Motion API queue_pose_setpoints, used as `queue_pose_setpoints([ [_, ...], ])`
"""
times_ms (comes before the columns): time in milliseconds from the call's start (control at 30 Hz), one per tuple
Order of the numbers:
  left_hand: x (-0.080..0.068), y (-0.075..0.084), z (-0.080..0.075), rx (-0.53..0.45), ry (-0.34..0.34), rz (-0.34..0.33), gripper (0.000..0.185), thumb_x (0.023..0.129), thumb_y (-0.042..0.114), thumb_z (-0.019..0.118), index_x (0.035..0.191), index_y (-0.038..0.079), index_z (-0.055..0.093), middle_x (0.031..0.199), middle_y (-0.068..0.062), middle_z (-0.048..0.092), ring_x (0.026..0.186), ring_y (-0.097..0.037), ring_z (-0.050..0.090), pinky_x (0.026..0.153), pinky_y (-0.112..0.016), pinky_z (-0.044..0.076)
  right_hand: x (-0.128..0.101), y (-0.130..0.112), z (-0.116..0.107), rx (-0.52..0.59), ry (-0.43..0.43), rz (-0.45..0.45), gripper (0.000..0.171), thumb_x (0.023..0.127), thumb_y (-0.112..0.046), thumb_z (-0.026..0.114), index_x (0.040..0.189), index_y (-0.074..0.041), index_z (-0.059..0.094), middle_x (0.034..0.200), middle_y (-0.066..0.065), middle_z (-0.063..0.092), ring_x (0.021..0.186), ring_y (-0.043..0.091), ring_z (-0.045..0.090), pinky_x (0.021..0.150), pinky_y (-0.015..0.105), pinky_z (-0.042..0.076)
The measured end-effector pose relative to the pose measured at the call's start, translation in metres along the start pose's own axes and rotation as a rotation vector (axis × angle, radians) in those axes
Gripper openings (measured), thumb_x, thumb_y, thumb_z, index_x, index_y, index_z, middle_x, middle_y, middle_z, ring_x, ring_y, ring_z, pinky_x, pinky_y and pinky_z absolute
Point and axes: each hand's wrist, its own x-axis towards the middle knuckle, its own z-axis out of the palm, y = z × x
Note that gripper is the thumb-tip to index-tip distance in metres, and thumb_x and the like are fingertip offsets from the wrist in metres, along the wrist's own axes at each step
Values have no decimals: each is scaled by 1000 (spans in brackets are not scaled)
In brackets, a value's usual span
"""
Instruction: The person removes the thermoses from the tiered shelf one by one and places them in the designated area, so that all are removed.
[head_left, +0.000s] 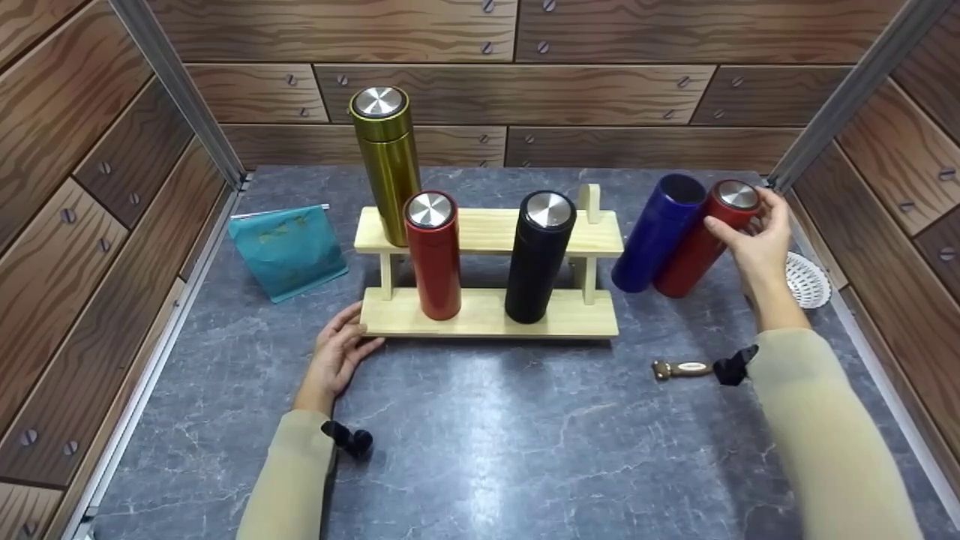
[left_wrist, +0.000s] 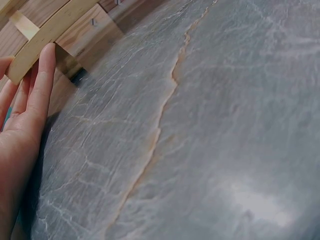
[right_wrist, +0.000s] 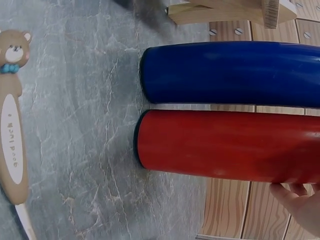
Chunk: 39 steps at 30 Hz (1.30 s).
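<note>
By the left hand (head_left: 337, 357), the pale wooden two-tier rack (head_left: 484, 322) is pinched at its corner. Beside the glossy blue cylinder (head_left: 655, 241), the red cylindrical flask (head_left: 688, 261), probably rigid and slippery, is gripped near its top by the right hand (head_left: 763, 244); a mid-body hold is preferred.
</note>
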Motion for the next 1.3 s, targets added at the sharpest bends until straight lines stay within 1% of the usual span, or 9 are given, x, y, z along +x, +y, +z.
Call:
queue_pose_setpoints([
  [200, -1, 0, 0, -10, -2, 11, 45, 86, -10, 48, 128, 7, 47, 124, -13, 44, 97, -25, 58, 80, -43, 54, -3, 3, -6, 16, 13, -10, 75, 64, 9, 80, 129, -11, 48, 115, 3, 53, 99, 15, 50, 83, 22, 43],
  [400, -2, 0, 1, -11, 6, 6, 45, 86, -10, 48, 129, 6, 47, 123, -13, 44, 98, -25, 58, 80, -43, 54, -6, 4, -10, 61, 30, -22, 67, 64, 12, 78, 123, -9, 52, 109, 5, 57, 97, 17, 54, 82, 20, 47],
  [600, -1, 1, 1, -18, 13, -7, 46, 87, -10, 47, 130, 6, 45, 126, -14, 42, 100, -26, 58, 81, -43, 53, -9, 4, -15, 95, 25, -51, 65, 66, 16, 75, 122, -7, 51, 105, 6, 57, 96, 17, 54, 87, 24, 45],
  [667, -1, 1, 1, -19, 19, -9, 46, 87, -10, 48, 130, 6, 45, 126, -14, 42, 100, -26, 58, 81, -44, 53, -10, 4, -17, 114, 21, -46, 66, 66, 17, 73, 123, -7, 50, 105, 7, 55, 95, 17, 54, 83, 24, 47],
  [733, -1, 0, 1, -19, 24, -10, 46, 87, -10, 48, 130, 6, 45, 126, -13, 43, 100, -25, 58, 81, -43, 53, -12, 3, -19, 142, 15, -27, 65, 67, 18, 72, 123, -7, 50, 105, 8, 55, 92, 18, 55, 73, 22, 52],
  [833, -2, 0, 1, -27, 23, -8, 46, 88, -10, 48, 130, 6, 45, 125, -14, 43, 99, -25, 58, 81, -44, 53, -13, 0, -22, 179, 6, 8, 62, 68, 19, 71, 121, -7, 50, 104, 9, 55, 86, 19, 57, 59, 18, 54],
  [1000, -2, -1, 0, -31, 9, -6, 45, 88, -10, 48, 130, 5, 45, 124, -14, 44, 97, -25, 58, 80, -44, 54, -18, -6, -29, 191, -27, 18, 58, 70, 17, 70, 119, -8, 51, 103, 10, 57, 80, 17, 61, 58, 20, 55],
  [1133, -2, 0, 1, -22, 9, -5, 44, 88, -10, 48, 130, 5, 45, 124, -14, 44, 96, -25, 59, 80, -44, 54, -21, -13, -32, 203, -54, -14, 55, 72, 17, 69, 118, -7, 51, 101, 11, 59, 76, 15, 65, 58, 21, 55],
  [1300, -3, 1, 3, 0, 16, 6, 43, 88, -10, 49, 128, 6, 48, 123, -14, 45, 95, -25, 59, 80, -45, 54, -23, -22, -34, 221, -77, -49, 52, 74, 18, 67, 117, -6, 52, 100, 13, 60, 75, 14, 65, 57, 21, 55],
])
